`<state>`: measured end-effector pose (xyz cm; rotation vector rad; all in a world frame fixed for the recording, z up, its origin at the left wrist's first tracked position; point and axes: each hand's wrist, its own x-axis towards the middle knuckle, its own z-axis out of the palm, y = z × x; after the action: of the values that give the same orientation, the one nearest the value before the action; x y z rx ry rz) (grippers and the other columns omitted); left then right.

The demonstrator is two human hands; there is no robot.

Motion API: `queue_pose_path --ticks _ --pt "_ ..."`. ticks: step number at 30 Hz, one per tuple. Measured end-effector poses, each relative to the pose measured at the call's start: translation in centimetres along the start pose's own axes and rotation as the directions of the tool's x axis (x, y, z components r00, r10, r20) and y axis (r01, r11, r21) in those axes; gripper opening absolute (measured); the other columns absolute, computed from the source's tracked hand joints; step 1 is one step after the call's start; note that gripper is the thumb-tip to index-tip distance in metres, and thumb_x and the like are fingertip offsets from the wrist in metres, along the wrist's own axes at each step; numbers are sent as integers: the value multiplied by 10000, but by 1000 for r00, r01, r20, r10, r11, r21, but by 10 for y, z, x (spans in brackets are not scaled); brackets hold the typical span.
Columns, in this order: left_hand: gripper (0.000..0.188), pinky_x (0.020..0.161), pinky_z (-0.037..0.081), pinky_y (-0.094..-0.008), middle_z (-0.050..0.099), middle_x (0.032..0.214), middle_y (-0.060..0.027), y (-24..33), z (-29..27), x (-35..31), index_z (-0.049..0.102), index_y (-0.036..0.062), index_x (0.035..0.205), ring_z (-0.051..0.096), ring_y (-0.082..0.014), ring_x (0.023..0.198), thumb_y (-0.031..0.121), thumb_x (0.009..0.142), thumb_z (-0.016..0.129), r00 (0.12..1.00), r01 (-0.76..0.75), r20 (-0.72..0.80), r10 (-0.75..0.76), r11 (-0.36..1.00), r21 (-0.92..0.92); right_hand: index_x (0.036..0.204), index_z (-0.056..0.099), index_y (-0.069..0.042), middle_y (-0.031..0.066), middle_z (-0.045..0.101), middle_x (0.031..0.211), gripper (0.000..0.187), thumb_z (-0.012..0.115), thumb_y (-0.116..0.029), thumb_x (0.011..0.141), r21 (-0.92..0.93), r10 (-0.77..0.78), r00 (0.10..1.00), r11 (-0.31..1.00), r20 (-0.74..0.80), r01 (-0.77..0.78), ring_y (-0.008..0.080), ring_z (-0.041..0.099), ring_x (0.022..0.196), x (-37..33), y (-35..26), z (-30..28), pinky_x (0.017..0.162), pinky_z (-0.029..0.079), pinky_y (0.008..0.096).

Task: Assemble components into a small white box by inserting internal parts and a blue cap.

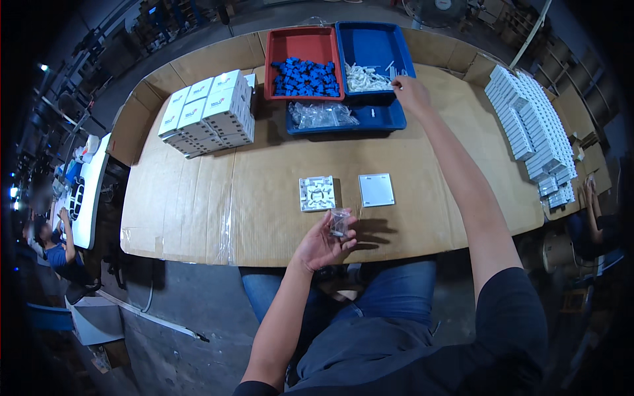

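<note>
My left hand (323, 243) is palm up above the near part of the table, fingers curled around a small clear plastic bag (339, 223). Something small and pale shows inside the bag. Just beyond it lies a white square plastic box (317, 193) with its moulded inside facing up. To the right of that box rests a flat white square cover (376, 190). My right hand (412, 96) reaches far out to the right edge of a blue tray (373, 43) of small white parts (366, 78). Its fingertips are pinched together, and what is between them is too small to make out.
A red tray (302, 43) of blue pieces (305, 78) stands left of the blue tray. A shallow blue tray (343, 129) in front holds clear bags (322, 115). White boxes (210, 109) are stacked at left, white units (531, 132) at right. Cardboard walls (211, 56) edge the table.
</note>
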<state>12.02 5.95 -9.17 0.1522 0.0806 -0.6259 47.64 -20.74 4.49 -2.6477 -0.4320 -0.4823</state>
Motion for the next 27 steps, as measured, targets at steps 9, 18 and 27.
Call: queue_pose_path --ticks 9,18,27 --pt "566 1042 522 -495 650 1392 -121 2 3 0 398 95 1566 694 -312 1113 447 1124 397 999 50 -9 -50 999 -9 939 755 -95 149 755 1053 150 623 -159 907 -355 -83 996 931 17 83 364 708 1053 72 34 42 869 570 515" --pt "573 1047 514 -494 622 1413 -126 7 7 3 403 85 1561 682 -302 1120 447 1117 416 998 64 -23 -64 998 12 1014 737 -81 172 750 1081 173 698 -169 870 -346 91 978 938 188 -20 361 707 1091 99 30 44 910 566 507" --pt "579 1061 507 -506 625 1409 -134 5 3 4 389 76 1570 679 -315 1125 434 1116 428 997 74 -26 -74 997 -10 1042 746 -110 141 759 1078 236 758 -238 844 -160 146 976 980 162 -120 311 725 1057 99 44 46 894 568 449"
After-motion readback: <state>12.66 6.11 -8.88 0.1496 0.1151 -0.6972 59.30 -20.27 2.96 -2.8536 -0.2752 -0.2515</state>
